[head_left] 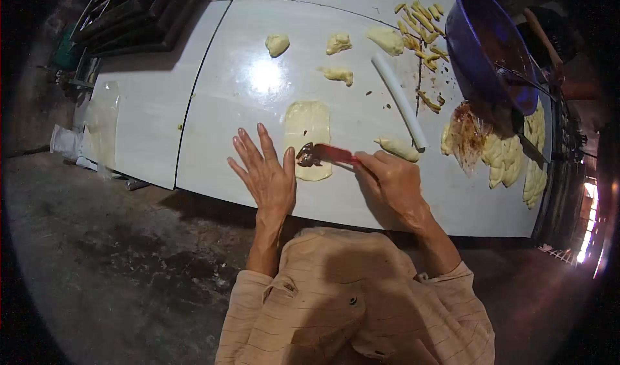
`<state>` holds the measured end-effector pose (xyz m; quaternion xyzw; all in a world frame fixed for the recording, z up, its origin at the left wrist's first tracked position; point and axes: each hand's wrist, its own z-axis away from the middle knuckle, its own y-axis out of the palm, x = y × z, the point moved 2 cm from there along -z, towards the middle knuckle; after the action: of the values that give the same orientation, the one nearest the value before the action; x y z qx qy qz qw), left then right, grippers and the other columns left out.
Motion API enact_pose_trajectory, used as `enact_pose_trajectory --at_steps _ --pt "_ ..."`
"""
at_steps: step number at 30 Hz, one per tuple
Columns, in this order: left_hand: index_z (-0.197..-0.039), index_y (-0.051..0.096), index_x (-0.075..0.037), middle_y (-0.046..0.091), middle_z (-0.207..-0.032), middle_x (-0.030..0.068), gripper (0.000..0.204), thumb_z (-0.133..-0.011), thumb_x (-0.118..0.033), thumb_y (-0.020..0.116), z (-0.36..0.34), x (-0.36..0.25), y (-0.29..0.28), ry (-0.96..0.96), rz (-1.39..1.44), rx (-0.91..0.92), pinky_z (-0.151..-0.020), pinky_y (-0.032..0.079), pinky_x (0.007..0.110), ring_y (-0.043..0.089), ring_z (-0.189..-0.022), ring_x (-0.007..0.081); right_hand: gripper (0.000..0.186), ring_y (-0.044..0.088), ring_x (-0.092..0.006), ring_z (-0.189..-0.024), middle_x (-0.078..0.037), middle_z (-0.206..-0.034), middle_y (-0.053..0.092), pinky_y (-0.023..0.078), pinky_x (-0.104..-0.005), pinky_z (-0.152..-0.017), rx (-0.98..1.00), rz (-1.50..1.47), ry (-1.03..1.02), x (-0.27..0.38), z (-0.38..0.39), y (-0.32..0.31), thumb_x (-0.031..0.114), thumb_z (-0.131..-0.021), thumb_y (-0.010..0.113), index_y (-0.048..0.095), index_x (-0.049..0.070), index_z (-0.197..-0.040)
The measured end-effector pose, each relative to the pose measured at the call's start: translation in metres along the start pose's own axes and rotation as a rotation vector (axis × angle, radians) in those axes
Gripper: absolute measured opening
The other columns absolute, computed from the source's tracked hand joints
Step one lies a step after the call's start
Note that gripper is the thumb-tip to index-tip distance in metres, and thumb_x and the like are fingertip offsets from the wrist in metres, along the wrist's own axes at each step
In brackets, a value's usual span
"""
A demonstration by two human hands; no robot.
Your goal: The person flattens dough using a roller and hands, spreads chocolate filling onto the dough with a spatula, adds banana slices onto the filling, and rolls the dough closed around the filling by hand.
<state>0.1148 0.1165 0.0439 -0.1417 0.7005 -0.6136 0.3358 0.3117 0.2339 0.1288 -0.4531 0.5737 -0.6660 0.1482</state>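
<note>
On the white tabletop in front of me lies a flat, rounded rectangle of rolled dough (307,121). A dark brown glossy filling (309,156) sits on its lower half. My right hand (392,178) grips the handle of a red spatula (333,153), whose blade touches the filling. My left hand (266,171) is spread flat at the dough's left edge, fingers apart and holding nothing. Just beyond my right hand is a small roll of dough (397,149). A white rolling pin (399,100) lies slantwise to the right of the sheet.
Several dough lumps (277,45) lie farther back. Yellowish strips (423,23) are scattered by a large purple basin (462,39) at the far right. Below it are more dough pieces (506,155) and a brown-smeared plastic bag (469,132). Dark trays (139,16) stand at the far left.
</note>
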Motion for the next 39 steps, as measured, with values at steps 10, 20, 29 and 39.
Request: enact_pose_trajectory --at_steps 10,20,29,39 --pt "-0.163 0.016 -0.006 0.006 -0.166 0.0311 0.074 -0.106 -0.044 0.044 -0.001 -0.008 0.001 -0.103 -0.046 0.071 -0.117 0.000 0.071 0.002 -0.154 0.0482 0.027 0.070 -0.0342 -0.085 -0.016 -0.097 0.072 0.055 -0.0416 -0.073 0.059 -0.320 0.194 -0.030 -0.002 -0.008 0.024 -0.093 0.067 0.073 0.007 -0.114" --pt "-0.164 0.016 -0.010 0.005 -0.169 0.0231 0.069 -0.109 -0.044 0.038 0.014 0.012 -0.003 -0.295 -0.221 0.133 -0.119 0.001 0.068 0.000 -0.157 0.0408 0.038 0.064 -0.0110 -0.081 -0.006 -0.092 0.073 0.053 -0.0287 -0.074 -0.365 -0.761 0.617 -0.175 -0.017 -0.156 0.029 -0.093 0.073 0.073 0.003 -0.120" --pt "-0.163 0.019 -0.009 0.008 -0.170 0.0201 0.064 -0.110 -0.041 0.033 0.010 0.010 0.011 -0.271 -0.294 0.116 -0.120 0.000 0.065 0.001 -0.157 0.0396 0.034 0.072 -0.0359 -0.099 -0.021 -0.106 0.074 0.055 -0.0454 -0.088 -0.151 0.311 0.472 -0.368 -0.073 -0.221 0.031 -0.088 0.075 0.076 0.006 -0.110" --pt "-0.163 0.017 -0.007 0.007 -0.170 0.0205 0.063 -0.111 -0.040 0.032 0.005 -0.004 0.009 -0.226 -0.204 0.088 -0.121 0.000 0.064 0.000 -0.157 0.0381 0.035 0.069 -0.0154 -0.080 -0.008 -0.096 0.077 0.054 -0.0310 -0.074 0.165 -0.247 0.308 -0.442 -0.073 -0.213 0.025 -0.088 0.077 0.076 0.000 -0.112"
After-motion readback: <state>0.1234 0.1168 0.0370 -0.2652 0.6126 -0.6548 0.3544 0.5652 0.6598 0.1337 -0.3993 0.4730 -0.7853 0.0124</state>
